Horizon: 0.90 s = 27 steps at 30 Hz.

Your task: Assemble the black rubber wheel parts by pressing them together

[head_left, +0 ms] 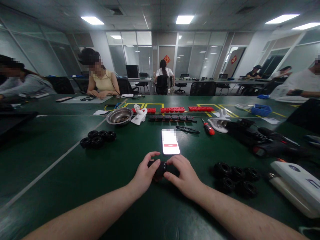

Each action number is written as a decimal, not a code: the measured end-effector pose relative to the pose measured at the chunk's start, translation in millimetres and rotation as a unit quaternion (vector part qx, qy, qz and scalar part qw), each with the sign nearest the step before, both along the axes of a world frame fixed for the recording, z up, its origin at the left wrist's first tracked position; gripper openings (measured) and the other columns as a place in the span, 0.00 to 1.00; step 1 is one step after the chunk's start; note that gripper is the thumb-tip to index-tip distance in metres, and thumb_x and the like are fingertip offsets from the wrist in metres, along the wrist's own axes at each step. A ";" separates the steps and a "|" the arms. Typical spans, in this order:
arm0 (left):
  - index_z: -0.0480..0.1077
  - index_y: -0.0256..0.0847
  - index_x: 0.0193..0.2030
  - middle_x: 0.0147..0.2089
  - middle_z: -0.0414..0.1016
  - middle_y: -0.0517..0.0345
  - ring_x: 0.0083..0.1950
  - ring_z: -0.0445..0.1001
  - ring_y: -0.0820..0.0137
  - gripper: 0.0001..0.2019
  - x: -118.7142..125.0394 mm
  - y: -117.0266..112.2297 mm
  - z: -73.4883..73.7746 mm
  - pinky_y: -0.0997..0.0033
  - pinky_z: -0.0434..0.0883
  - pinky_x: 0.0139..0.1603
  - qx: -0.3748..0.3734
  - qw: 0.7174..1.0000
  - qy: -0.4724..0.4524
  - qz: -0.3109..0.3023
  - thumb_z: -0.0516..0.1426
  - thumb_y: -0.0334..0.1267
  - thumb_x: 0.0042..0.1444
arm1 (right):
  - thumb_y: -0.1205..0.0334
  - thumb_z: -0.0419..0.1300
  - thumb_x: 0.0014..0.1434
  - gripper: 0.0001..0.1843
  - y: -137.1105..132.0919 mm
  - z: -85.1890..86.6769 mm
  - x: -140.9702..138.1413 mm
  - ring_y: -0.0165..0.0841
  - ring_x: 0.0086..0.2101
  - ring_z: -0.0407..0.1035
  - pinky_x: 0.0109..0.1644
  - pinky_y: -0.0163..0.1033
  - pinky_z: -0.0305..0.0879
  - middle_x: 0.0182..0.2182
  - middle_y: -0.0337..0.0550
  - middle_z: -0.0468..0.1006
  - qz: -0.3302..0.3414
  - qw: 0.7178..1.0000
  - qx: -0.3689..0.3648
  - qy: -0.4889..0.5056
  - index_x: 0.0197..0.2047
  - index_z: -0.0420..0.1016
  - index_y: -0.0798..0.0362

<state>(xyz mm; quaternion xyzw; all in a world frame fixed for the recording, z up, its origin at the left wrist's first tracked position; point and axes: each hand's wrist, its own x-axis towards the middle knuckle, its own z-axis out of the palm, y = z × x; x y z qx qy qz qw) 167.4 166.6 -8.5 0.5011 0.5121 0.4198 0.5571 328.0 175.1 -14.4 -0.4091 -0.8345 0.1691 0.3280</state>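
A small black object with pale marks on top [160,170] is low over the green table, between my two hands; I cannot make out its exact kind. My left hand [145,171] grips its left side, thumb on top and index finger reaching forward. On the other side, my right hand [186,173] has its thumb and curled fingers closed around the right end. Just beyond my fingertips lies a smartphone [171,148] with a bright screen. Black toy wheels sit in two groups, several to the left [97,141] and several to the right [228,184].
Further back are a metal bowl [119,116] of small parts, red trays [172,109], a row of black parts [172,118], glasses [187,129] and a red-black screwdriver [208,128]. A white box [297,180] and dark equipment [270,140] occupy the right. Co-workers sit around.
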 end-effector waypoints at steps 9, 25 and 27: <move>0.57 0.41 0.45 0.31 0.64 0.60 0.24 0.69 0.73 0.16 -0.8 4.8 -6.3 0.75 0.65 0.21 -0.002 0.999 -0.030 -0.013 0.48 0.46 0.52 | 0.61 0.57 0.51 0.20 -5.3 4.4 0.1 0.39 0.44 0.59 0.47 0.46 0.56 0.44 0.47 0.65 0.050 0.998 0.030 0.035 0.48 0.60 0.51; 0.56 0.41 0.45 0.30 0.65 0.62 0.23 0.70 0.73 0.15 0.7 1.8 -4.1 0.74 0.65 0.22 0.006 1.000 -0.004 -0.003 0.49 0.44 0.52 | 0.60 0.54 0.55 0.06 -6.1 5.9 -2.0 0.35 0.33 0.62 0.37 0.41 0.57 0.29 0.41 0.68 -0.024 1.000 0.020 0.002 0.32 0.64 0.53; 0.55 0.42 0.46 0.31 0.64 0.62 0.23 0.70 0.73 0.16 0.4 0.6 -3.5 0.74 0.66 0.22 0.014 1.000 0.000 0.002 0.49 0.44 0.51 | 0.59 0.53 0.55 0.07 -4.6 5.2 -1.6 0.35 0.33 0.62 0.37 0.41 0.57 0.29 0.41 0.68 -0.028 1.000 0.004 0.007 0.32 0.65 0.53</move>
